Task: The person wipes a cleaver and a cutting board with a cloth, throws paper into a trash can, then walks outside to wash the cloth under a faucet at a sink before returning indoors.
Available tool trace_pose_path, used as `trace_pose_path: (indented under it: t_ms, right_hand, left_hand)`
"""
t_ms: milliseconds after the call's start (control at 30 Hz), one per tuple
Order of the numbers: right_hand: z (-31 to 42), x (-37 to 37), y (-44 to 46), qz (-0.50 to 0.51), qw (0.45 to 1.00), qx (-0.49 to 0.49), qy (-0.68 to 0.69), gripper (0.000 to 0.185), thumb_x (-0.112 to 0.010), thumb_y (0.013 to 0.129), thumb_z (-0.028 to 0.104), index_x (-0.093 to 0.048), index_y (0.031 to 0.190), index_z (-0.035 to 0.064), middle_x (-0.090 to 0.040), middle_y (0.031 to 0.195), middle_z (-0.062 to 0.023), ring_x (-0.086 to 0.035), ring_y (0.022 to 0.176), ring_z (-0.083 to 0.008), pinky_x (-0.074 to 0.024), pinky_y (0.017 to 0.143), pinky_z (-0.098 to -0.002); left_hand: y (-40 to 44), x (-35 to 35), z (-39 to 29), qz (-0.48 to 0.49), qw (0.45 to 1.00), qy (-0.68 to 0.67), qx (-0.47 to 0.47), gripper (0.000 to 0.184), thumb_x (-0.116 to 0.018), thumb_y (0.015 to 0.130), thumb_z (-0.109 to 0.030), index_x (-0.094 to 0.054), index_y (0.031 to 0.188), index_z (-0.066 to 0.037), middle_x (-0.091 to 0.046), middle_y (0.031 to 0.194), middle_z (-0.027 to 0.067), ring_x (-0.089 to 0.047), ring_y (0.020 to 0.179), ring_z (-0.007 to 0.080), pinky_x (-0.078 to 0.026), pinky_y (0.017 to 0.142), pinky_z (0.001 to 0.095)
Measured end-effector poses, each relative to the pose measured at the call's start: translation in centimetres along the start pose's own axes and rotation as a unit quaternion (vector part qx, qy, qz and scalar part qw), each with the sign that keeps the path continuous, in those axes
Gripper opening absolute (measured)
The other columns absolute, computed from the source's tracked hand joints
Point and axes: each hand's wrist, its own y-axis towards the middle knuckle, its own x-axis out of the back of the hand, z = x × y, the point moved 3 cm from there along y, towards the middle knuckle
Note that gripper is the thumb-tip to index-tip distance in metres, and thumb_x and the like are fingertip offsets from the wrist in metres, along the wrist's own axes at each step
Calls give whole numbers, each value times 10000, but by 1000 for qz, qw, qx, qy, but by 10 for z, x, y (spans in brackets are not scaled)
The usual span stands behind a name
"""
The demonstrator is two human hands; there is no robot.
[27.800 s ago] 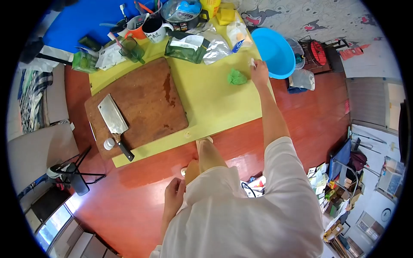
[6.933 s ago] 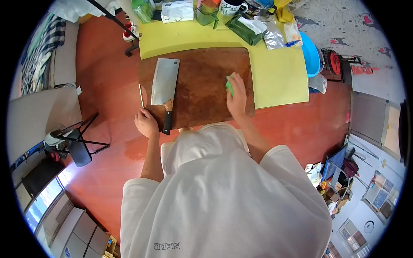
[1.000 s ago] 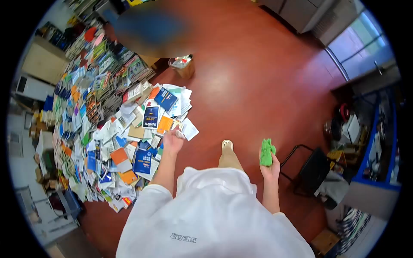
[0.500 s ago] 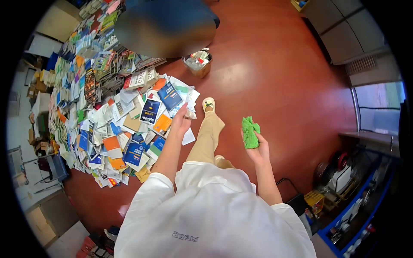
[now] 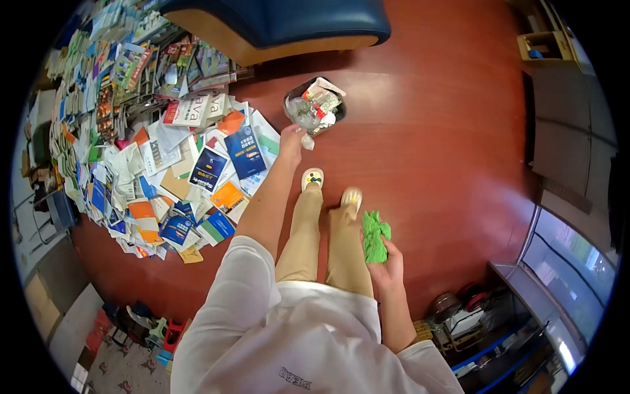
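My left hand (image 5: 291, 144) is stretched forward and pinches a small crumpled white tissue (image 5: 308, 142). Just beyond it stands a dark waste bin (image 5: 287, 105) holding a clear plastic bag, paper and red-and-white wrappers. The tissue is close to the bin's near rim, apart from it as far as I can see. Lower on the right, my right hand (image 5: 386, 261) is closed around a folded bright green cloth (image 5: 375, 236), held near my right leg.
A big heap of books and papers (image 5: 164, 164) covers the floor on the left. A blue and wood sofa (image 5: 282, 29) stands beyond the bin. Cabinets (image 5: 561, 118) line the right side, with shelving (image 5: 485, 354) at the lower right. Red floor (image 5: 446, 131) lies between.
I have stepped forward, and the bin now appears nearer. My left hand has reached out toward it with the tissue. My right hand, still on the green cloth, sits slightly lower in view.
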Motion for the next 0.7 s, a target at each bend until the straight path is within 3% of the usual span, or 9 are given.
trace_pose_path:
  t_ms: [100, 200, 333, 400, 433, 467, 567, 667, 700]
  right_hand:
    - [19, -24, 46, -2, 999, 13, -32, 438, -468, 911, 28, -418, 1346, 36, -440, 1376, -128, -447, 1243, -265, -331, 1102, -375]
    - [36, -41, 88, -12, 999, -30, -25, 425, -484, 905, 30, -435, 1327, 36, -443, 1372, -130, -440, 1250, -257, -321, 1108, -376]
    - [55, -48, 131, -54, 997, -30, -56, 434, -496, 899, 30, -437, 1329, 45, -446, 1369, -129, -443, 1249, -254, -323, 1109, -375]
    - [63, -50, 139, -98, 994, -26, -30, 386, -509, 883, 9, -498, 1266, 56, -503, 1305, -151, -470, 1217, -302, -352, 1086, -431]
    - [67, -50, 143, -103, 994, -30, -37, 386, -509, 883, 9, -498, 1266, 56, -503, 1305, -151, -470, 1217, -302, -352, 1086, -431]
    - [71, -49, 145, -105, 993, -36, -43, 389, -512, 881, 9, -498, 1267, 58, -510, 1298, -150, -475, 1215, -299, -353, 1085, -424]
    - [77, -57, 139, -97, 991, -48, -80, 398, -521, 874, 7, -499, 1267, 62, -523, 1283, -145, -491, 1201, -288, -369, 1072, -412]
    - [83, -57, 129, -86, 987, -82, -113, 400, -532, 862, 7, -502, 1259, 55, -541, 1258, -141, -528, 1153, -267, -409, 1032, -392]
    - [89, -61, 124, -87, 985, -100, -114, 398, -538, 857, 9, -504, 1251, 47, -552, 1240, -141, -553, 1115, -252, -434, 1004, -378]
  left_hand:
    - [90, -11, 21, -44, 998, 42, -24, 414, -605, 843, -10, -456, 1227, 36, -584, 1006, 100, -587, 861, 172, -481, 721, 283]
    - [151, -16, 38, -72, 996, 45, -12, 442, -663, 798, -34, -478, 1191, 46, -573, 1086, 122, -563, 968, 204, -456, 820, 301]
    - [193, -25, 51, -119, 990, 78, -1, 542, -656, 796, 10, -429, 1288, 12, -549, 1177, 130, -515, 1083, 201, -400, 923, 302]
    - [199, -24, 51, -142, 986, 90, 12, 658, -666, 780, 16, -354, 1359, 18, -441, 1352, 167, -432, 1235, 230, -351, 1017, 320]
    - [208, -18, 53, -111, 989, 92, 12, 710, -649, 783, 21, -289, 1395, 34, -321, 1455, 180, -335, 1329, 249, -285, 1083, 336]
    - [209, -12, 58, -118, 989, 87, 16, 710, -649, 783, 21, -289, 1395, 34, -321, 1455, 180, -335, 1329, 249, -285, 1083, 336]
    - [199, 3, 50, -159, 977, 133, -43, 540, -581, 783, 17, -447, 1306, 25, -511, 1291, 167, -506, 1165, 254, -411, 953, 328]
    - [138, 13, 30, -133, 976, 154, -78, 355, -565, 783, -22, -589, 1135, 17, -642, 1035, 115, -591, 958, 231, -451, 851, 338]
    - [119, 25, 29, -86, 959, 236, -128, 289, -543, 806, -45, -615, 1079, 17, -648, 992, 95, -601, 890, 201, -468, 794, 321]
